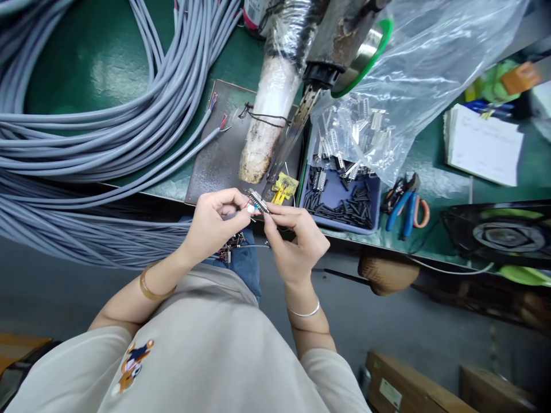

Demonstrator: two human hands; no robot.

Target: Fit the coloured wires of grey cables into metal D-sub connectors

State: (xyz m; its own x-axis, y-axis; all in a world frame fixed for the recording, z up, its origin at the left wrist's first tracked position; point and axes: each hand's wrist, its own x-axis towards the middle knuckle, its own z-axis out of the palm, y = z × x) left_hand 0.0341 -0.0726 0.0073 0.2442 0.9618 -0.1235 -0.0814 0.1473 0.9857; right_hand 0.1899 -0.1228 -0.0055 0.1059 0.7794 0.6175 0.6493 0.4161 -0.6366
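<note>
A small metal connector (257, 200) with coloured wires beside it is held between both hands, in front of the bench edge. My left hand (215, 222) pinches the wire side, thumb and forefinger together. From the right, my right hand (296, 236) grips the connector's end between thumb and fingers. Just beyond them lies a yellow piece (284, 188) on a dark board (215, 158). Above the board hang a wrapped white tube (270, 109) and a metal tool (297, 126). More connectors (227, 252) rest on the lap below my left hand.
Grey cables (172, 109) fill the left. A blue tray (340, 221) holds black pieces and metal connectors, partly under a plastic bag (426, 69). Pliers (404, 209), a paper pad (484, 143) and a black fan (508, 235) are on the right. Cardboard boxes (404, 384) stand below.
</note>
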